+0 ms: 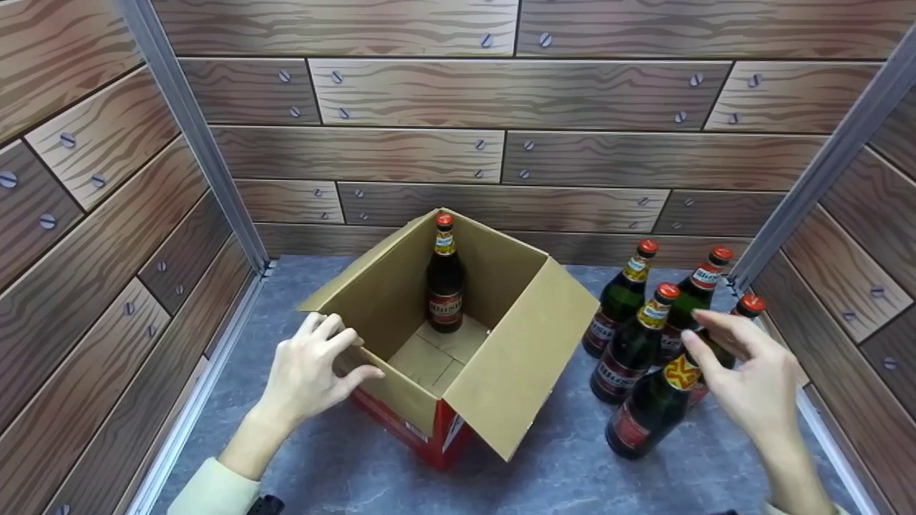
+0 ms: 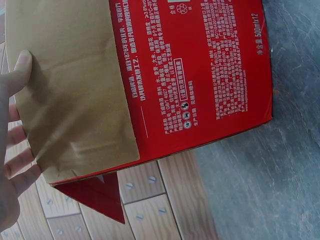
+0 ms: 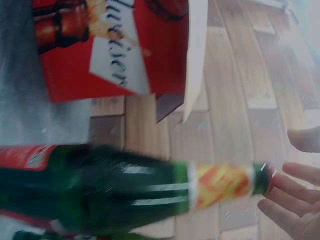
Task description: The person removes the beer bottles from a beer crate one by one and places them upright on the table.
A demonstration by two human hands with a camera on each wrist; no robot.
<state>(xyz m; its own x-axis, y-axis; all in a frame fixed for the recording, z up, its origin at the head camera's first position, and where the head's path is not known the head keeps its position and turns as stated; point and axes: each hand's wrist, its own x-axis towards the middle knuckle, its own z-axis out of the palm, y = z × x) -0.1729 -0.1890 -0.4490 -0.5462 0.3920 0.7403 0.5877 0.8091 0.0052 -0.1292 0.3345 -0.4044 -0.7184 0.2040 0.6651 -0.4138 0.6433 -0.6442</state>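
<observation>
An open red cardboard carton point(image 1: 408, 423) stands on the floor, with one beer bottle point(image 1: 445, 290) upright in its back corner. My left hand point(image 1: 304, 372) rests at the carton's left flap point(image 2: 80, 105), thumb and fingertips touching along its edge. Over the nearest bottle point(image 1: 647, 416), at the right, my right hand point(image 1: 751, 375) hovers with thumb and fingers apart. In the right wrist view, my fingertips are close by the red cap point(image 3: 271, 177) of this dark green bottle; whether they touch cannot be told. The thumb is clear of the cap.
Several capped bottles point(image 1: 622, 361) stand close together at the right, behind the nearest one. The carton's right flap point(image 1: 533, 350) slants outward towards them. Wood-patterned walls point(image 1: 544, 100) with metal corner posts point(image 1: 823, 154) enclose the grey floor point(image 1: 544, 465).
</observation>
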